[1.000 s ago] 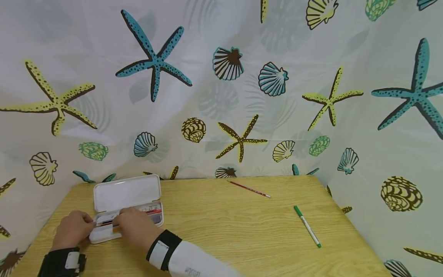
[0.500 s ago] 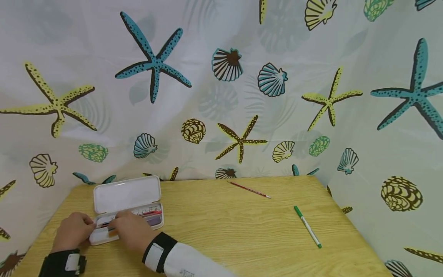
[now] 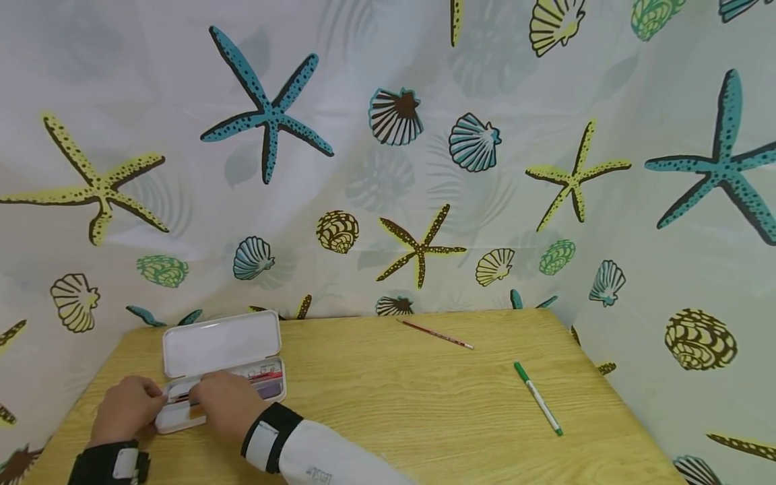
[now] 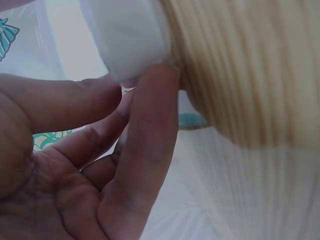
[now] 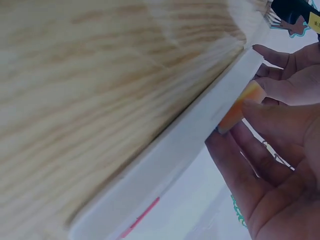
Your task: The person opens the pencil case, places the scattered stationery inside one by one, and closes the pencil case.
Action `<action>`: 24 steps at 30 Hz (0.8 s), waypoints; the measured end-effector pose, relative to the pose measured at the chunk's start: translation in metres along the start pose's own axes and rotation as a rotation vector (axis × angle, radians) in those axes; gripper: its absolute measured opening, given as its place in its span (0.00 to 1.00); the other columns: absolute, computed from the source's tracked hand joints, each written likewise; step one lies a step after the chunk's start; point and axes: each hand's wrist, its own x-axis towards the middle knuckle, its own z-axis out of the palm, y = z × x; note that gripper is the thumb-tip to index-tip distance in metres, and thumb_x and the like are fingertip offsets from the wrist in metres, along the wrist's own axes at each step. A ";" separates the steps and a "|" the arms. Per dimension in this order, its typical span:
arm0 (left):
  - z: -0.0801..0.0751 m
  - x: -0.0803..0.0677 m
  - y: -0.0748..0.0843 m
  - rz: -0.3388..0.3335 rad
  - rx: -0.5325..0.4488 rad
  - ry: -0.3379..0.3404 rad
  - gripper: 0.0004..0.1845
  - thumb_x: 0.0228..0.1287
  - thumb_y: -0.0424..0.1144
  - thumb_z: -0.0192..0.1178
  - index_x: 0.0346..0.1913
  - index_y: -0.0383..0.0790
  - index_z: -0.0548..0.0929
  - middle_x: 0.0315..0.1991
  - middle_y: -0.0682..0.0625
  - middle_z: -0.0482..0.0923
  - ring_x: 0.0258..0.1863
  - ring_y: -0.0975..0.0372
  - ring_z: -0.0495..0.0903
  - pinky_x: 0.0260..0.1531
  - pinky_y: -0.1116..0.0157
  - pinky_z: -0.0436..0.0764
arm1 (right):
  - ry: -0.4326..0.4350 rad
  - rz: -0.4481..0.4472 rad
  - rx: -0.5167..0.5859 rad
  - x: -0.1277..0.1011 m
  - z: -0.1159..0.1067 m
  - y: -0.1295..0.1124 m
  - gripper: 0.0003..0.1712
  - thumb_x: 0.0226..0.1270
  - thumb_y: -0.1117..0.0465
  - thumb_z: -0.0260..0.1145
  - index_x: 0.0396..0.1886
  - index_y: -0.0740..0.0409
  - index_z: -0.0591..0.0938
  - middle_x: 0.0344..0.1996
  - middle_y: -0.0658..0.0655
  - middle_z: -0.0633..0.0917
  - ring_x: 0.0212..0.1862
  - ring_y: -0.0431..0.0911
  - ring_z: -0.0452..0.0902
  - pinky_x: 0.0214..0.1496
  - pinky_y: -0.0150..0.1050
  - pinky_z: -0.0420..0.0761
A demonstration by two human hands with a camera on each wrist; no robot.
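Block (image 5: 233, 115), orange, pinched in your right grip (image 3: 227, 405), right at the front section of the open white case (image 3: 221, 345); your left grip (image 3: 125, 409) clamps the case's left end, your right forearm (image 3: 339, 457) slanting in from its front right.

The white case (image 3: 174, 417) lies open, its lid (image 3: 221, 342) raised at the back side. The left hand (image 3: 126, 407) pinches its left end. At its front, left of the middle, the right hand (image 3: 227, 402) pinches a small orange block (image 5: 235, 114).
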 end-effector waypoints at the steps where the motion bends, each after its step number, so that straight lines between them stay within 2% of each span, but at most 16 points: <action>1: 0.000 0.000 0.000 0.002 0.000 0.000 0.12 0.66 0.32 0.63 0.38 0.20 0.81 0.29 0.38 0.79 0.26 0.54 0.78 0.26 0.61 0.78 | -0.002 -0.001 -0.001 0.001 0.000 0.000 0.12 0.68 0.56 0.73 0.47 0.33 0.88 0.35 0.33 0.81 0.36 0.26 0.71 0.41 0.24 0.74; 11: 0.000 -0.002 0.000 0.012 0.012 0.013 0.13 0.65 0.33 0.63 0.37 0.20 0.82 0.29 0.38 0.79 0.27 0.53 0.78 0.26 0.60 0.77 | -0.019 0.004 -0.019 0.005 0.002 -0.004 0.11 0.71 0.55 0.71 0.49 0.35 0.87 0.39 0.33 0.82 0.40 0.26 0.74 0.44 0.23 0.74; 18: 0.000 -0.003 0.000 0.020 0.011 0.021 0.12 0.64 0.33 0.62 0.36 0.21 0.82 0.28 0.38 0.79 0.26 0.54 0.78 0.25 0.60 0.77 | 0.003 0.049 -0.051 0.006 0.001 -0.006 0.11 0.69 0.53 0.73 0.48 0.31 0.87 0.38 0.32 0.84 0.38 0.28 0.75 0.39 0.28 0.76; 24: 0.000 -0.003 0.000 0.017 0.008 0.020 0.13 0.64 0.33 0.62 0.37 0.21 0.82 0.28 0.38 0.79 0.26 0.53 0.78 0.25 0.60 0.78 | 0.000 0.051 -0.052 0.005 0.000 -0.006 0.09 0.70 0.53 0.72 0.47 0.32 0.87 0.38 0.33 0.85 0.36 0.27 0.75 0.37 0.28 0.76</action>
